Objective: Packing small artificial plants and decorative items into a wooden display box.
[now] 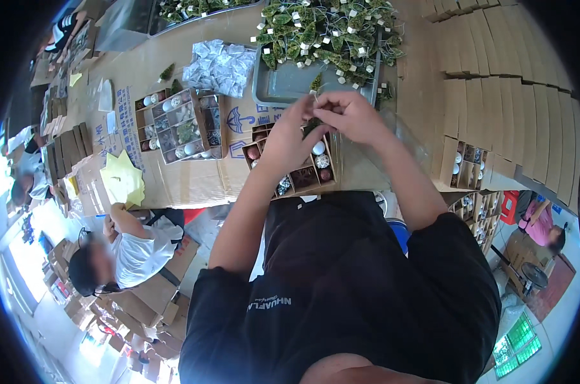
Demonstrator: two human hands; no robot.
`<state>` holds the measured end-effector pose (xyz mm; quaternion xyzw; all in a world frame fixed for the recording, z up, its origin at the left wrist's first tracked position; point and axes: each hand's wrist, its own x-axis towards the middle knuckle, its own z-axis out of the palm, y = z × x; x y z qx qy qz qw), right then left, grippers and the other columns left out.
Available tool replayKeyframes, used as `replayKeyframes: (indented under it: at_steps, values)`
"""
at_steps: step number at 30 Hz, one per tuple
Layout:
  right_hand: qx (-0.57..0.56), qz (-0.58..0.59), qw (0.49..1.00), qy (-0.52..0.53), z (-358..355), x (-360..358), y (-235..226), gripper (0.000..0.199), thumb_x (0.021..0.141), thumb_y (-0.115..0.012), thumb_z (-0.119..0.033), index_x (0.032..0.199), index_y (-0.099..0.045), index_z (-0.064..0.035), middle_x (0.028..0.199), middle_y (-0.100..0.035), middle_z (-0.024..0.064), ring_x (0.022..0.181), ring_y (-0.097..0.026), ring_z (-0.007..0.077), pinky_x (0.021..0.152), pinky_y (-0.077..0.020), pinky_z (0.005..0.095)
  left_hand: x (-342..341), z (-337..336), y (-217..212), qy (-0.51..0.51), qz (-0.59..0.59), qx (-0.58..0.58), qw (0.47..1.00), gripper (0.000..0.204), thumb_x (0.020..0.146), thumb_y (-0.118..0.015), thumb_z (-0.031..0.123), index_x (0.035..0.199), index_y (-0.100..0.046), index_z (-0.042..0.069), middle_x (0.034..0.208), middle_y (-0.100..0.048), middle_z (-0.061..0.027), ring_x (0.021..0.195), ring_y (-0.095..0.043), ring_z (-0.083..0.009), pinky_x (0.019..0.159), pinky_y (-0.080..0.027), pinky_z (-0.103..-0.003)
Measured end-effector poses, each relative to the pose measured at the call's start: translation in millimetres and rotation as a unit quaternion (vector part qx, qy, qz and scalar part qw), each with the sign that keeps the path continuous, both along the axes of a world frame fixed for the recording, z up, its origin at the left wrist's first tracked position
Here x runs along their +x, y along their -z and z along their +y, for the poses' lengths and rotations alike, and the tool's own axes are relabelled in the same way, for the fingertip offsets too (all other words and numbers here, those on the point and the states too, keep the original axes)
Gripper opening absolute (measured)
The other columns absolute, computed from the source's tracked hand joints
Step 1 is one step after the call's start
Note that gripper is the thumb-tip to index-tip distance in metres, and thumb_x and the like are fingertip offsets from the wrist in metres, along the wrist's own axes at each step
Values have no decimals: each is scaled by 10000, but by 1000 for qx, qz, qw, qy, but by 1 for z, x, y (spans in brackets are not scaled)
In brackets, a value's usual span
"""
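Observation:
Above a divided cardboard box (pixel 296 182), my left hand (pixel 286 142) and my right hand (pixel 355 118) come together with fingertips pinched. At their fingertips shows a small green bottle-brush tree (pixel 315 82) with a pale base and thin thread. My left fingers appear closed on it; what the right fingers pinch is too small to make out. The box under my hands holds white, dark red and patterned ball ornaments, partly hidden by my left hand. Just beyond lies a grey tray (pixel 278 84) heaped with similar green trees (pixel 325 35) with white bases and threads.
Left of my hands stand filled ornament boxes (pixel 181 127) and a pile of silvery packets (pixel 219 68). Yellow paper sheets (pixel 122 180) lie near the table's edge. Stacked cardboard boxes (pixel 494 109) line the right. A person in a white shirt (pixel 140 253) sits at the left.

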<state>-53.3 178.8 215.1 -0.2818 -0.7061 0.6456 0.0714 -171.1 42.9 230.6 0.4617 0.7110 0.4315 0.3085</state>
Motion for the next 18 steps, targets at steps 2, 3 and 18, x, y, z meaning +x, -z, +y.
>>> replayKeyframes:
  at_steps: [2, 3, 18]
  values:
    - [-58, 29, 998, 18, 1, 0, -2, 155, 859, -664, -170, 868, -659, -15, 656, -585, -16, 569, -520, 69, 523, -420, 240, -6, 10, -4, 67, -27, -107, 992, 447, 866, -642, 223, 1213, -505, -24, 941, -653, -199, 864, -644, -339, 783, -499, -397]
    - [-152, 34, 986, 64, 10, 0, -2, 122, 870, -648, -142, 912, -659, -27, 683, -591, -10, 573, -519, 67, 520, -408, 224, -5, 10, 1, 44, -71, -117, 990, 429, 876, -635, 229, 1199, -512, -24, 904, -659, -196, 836, -655, -324, 760, -499, -386]
    - [-515, 339, 773, 152, 65, 43, 16, 503, 995, -449, -176, 1414, -277, 42, 798, -481, 20, 582, -409, 63, 417, -290, 169, -14, -31, 44, -64, -142, -33, 987, 428, 934, -597, 239, 1308, -463, 78, 1151, -593, -131, 939, -613, -300, 839, -509, -348]
